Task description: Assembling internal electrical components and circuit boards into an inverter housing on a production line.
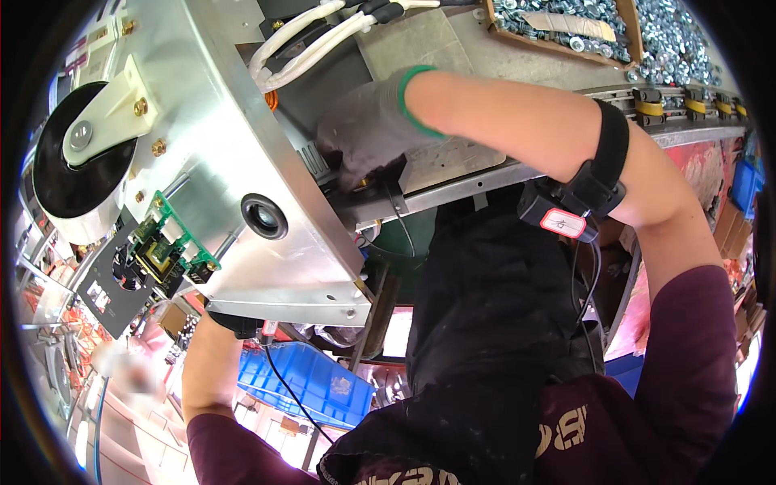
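Observation:
My right hand (368, 129), in a dark grey glove with a green cuff, reaches across to the inner side of a large silver sheet-metal housing (267, 153). Its fingers are bent downward and closed low by the slotted panel, around something too dark to make out. A small brass-coloured part (363, 183) shows just under the fingertips, and a thin black cable (398, 210) hangs beside it. The housing hides my left hand; only my left forearm (212, 364) shows, going up behind its lower edge. On the housing's outer face are a black wheel in a pale bracket (113, 125) and a green circuit board (179, 238).
White-sleeved cables (311, 40) arch over the housing's top. A tray of bolts (566, 28) and a loose heap of bolts (675, 40) lie at the far right, behind a roller rail (695, 105). Below the housing is a blue crate (307, 384).

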A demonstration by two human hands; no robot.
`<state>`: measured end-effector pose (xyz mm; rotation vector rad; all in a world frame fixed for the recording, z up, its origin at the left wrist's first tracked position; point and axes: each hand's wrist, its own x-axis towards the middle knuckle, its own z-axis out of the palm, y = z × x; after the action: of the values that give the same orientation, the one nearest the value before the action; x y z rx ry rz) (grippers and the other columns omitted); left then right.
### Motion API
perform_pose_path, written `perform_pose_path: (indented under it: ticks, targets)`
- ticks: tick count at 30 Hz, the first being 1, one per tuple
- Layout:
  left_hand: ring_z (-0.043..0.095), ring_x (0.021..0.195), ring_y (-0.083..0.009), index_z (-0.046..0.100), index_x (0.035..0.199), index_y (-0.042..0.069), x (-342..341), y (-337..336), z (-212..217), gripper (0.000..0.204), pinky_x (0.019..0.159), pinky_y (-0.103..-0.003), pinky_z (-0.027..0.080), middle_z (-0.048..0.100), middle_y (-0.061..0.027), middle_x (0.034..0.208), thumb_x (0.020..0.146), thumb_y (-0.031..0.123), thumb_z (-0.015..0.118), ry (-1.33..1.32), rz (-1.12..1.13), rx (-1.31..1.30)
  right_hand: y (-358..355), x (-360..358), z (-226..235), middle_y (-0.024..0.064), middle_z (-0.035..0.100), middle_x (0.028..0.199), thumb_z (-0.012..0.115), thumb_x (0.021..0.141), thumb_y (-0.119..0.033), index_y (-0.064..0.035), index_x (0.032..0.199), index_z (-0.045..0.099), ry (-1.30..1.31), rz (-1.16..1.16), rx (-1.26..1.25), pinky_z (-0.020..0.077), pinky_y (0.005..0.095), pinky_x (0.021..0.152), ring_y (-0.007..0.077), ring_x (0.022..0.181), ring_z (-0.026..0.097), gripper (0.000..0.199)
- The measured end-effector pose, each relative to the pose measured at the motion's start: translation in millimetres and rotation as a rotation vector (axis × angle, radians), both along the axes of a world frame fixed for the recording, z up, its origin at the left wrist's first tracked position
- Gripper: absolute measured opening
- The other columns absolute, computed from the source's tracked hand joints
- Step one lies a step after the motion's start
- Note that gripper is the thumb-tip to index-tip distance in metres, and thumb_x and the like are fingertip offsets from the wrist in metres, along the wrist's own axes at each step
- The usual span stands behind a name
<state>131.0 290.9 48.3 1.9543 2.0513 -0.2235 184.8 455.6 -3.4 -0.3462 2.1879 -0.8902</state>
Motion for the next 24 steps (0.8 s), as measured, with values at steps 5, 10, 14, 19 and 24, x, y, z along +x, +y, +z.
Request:
perform_pose_path:
  ticks: [5, 10, 14, 19, 24]
  targets:
    - [0.051, 0.065, -0.0291, 0.057, 0.071, 0.003, -0.7, 9.8, 12.2, 0.047, 0.065, -0.04, 0.039, 0.053, -0.0099, 0.065, 0.058, 0.046, 0.073, -0.073, 0.018, -0.074, -5.9, -4.5, -16.7, 0.0024, 0.065, 0.091, 0.061, 0.082, -0.022, -0.0123, 0.101, 0.063, 0.323, 0.279, 0.168, 0.0513, 0.0338, 0.069, 0.0209, 0.083, 0.062, 0.021]
    - [0.046, 0.063, -0.0278, 0.052, 0.071, 0.003, -2.3, -11.6, 1.7, 0.036, 0.055, -0.038, 0.038, 0.047, -0.01, 0.07, 0.06, 0.03, 0.073, -0.079, 0.019, 0.091, -7.8, -5.5, -5.5, -0.0001, 0.062, 0.102, 0.058, 0.083, -0.018, -0.0162, 0.106, 0.063, -0.019, 0.002, 0.131, 0.0511, 0.0312, 0.077, 0.0197, 0.098, 0.059, 0.023]
    - [0.046, 0.063, -0.0277, 0.052, 0.071, 0.003, -1.4, -12.0, 5.7, 0.036, 0.055, -0.038, 0.038, 0.047, -0.01, 0.07, 0.061, 0.03, 0.073, -0.06, 0.018, 0.102, -9.8, -8.2, -17.5, 0.0027, 0.062, 0.106, 0.06, 0.083, -0.019, -0.0144, 0.11, 0.062, 0.218, 0.229, 0.135, 0.0493, 0.0317, 0.081, 0.0222, 0.102, 0.058, 0.028]
    - [0.046, 0.063, -0.0277, 0.052, 0.071, 0.002, 0.1, -11.0, 5.5, 0.036, 0.055, -0.038, 0.037, 0.047, -0.01, 0.069, 0.061, 0.03, 0.073, -0.055, 0.016, 0.089, -12.8, -4.8, -17.4, 0.005, 0.065, 0.104, 0.06, 0.083, -0.025, -0.013, 0.109, 0.062, 0.283, 0.213, 0.033, 0.0485, 0.0349, 0.08, 0.023, 0.096, 0.061, 0.028]
    - [0.046, 0.063, -0.0276, 0.051, 0.07, 0.002, 1.1, -8.8, 7.2, 0.036, 0.055, -0.038, 0.037, 0.046, -0.0099, 0.068, 0.061, 0.031, 0.072, -0.039, 0.02, 0.045, -5.5, -0.9, 3.0, 0.0047, 0.067, 0.09, 0.057, 0.085, -0.026, -0.0125, 0.105, 0.063, 0.01, -0.03, 0.017, 0.0496, 0.0355, 0.076, 0.0237, 0.087, 0.063, 0.025]
